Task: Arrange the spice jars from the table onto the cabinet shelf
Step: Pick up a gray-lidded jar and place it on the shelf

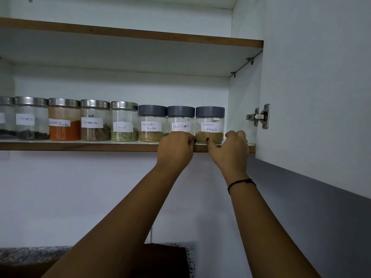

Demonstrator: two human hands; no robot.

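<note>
A row of labelled spice jars stands on the cabinet shelf (pixel 80 147). From the right: Garam Masala jar (pixel 209 125), Black Pepper jar (pixel 180 120) and Coriander Powder jar (pixel 152 125), all with grey lids. Left of them are steel-lidded Fennel (pixel 124 122), Cinnamon (pixel 95 121), chilli powder (pixel 64 121) and Cloves (pixel 31 119) jars. My left hand (pixel 176 146) covers the Black Pepper jar's base, its curled fingertips against the Garam Masala jar's left side. My right hand (pixel 232 149) curls around that jar's right side, thumb on its front.
An upper shelf (pixel 140 35) hangs above the jars. The open cabinet door (pixel 321 97) with its hinge (pixel 261 116) stands right of my right hand. A speckled counter (pixel 30 254) and a dark brown surface (pixel 166 257) lie far below.
</note>
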